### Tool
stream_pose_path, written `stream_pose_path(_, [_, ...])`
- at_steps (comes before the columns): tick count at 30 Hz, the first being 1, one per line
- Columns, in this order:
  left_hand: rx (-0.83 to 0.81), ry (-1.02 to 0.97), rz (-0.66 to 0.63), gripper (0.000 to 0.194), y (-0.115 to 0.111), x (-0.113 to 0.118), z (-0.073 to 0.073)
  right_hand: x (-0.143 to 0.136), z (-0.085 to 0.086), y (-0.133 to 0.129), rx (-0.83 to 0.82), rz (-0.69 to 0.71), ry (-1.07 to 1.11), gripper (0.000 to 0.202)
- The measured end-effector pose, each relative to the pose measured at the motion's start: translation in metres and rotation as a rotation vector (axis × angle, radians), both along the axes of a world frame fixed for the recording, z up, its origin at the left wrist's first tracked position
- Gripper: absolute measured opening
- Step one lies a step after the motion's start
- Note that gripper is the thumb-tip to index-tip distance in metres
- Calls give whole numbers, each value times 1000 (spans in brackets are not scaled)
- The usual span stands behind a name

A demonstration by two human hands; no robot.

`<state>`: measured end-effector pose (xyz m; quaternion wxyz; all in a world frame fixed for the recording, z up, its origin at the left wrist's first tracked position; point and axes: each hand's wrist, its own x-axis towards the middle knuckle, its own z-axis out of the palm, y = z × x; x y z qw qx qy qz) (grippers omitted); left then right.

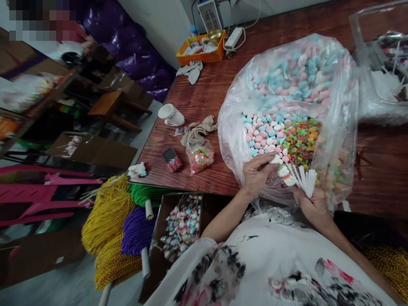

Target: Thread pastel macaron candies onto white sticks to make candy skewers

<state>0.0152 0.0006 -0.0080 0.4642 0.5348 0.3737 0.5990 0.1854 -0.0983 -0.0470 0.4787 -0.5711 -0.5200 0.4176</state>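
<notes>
Over the near edge of a large clear plastic bag [231, 123], both my hands are close together. My left hand [257, 171] pinches a small white rounded piece [276, 160] between thumb and fingertips. In my right hand [314, 207] is a fanned bundle of white sticks [304, 179], their lower ends hidden by the fingers. Just left of the sticks, between the hands, are white, green and orange pieces [283, 171]; whether they are threaded on a stick I cannot tell. Pastel pink, blue and white pieces [263, 135] lie in the bag beside small multicoloured rings [301, 138].
Left on the wooden table [191, 178] stand a white mug [171, 114], a crumpled cloth [200, 129] and a small candy-coloured bag [200, 157]. An orange tray [200, 49] sits behind. A clear container [379, 55] is at right. Below, a cardboard box [159, 238] holds decorated sticks beside bead bundles [111, 212].
</notes>
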Motion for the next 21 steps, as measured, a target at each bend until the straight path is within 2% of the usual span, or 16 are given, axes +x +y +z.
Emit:
stream_pose_path(4, [27, 26, 24, 22, -6, 6, 2, -16, 1, 1, -22, -59, 88, 42])
stream_pose_path(7, [65, 88, 41, 20, -6, 8, 3, -25, 2, 4, -21, -74, 99, 38])
stream_pose_path(11, [96, 152, -5, 16, 2, 3, 10, -16, 6, 10, 83, -95, -94, 28])
stream_pose_path(15, [-66, 140, -49, 20, 10, -1, 16, 1, 13, 12, 206, -34, -302, 14])
stream_pose_path(18, [-75, 170, -63, 22, 6, 6, 11, -2, 17, 10, 196, -25, -305, 17])
stream_pose_path(21, [-48, 151, -58, 26, -1, 17, 0, -16, 17, 7, 120, 18, -192, 20])
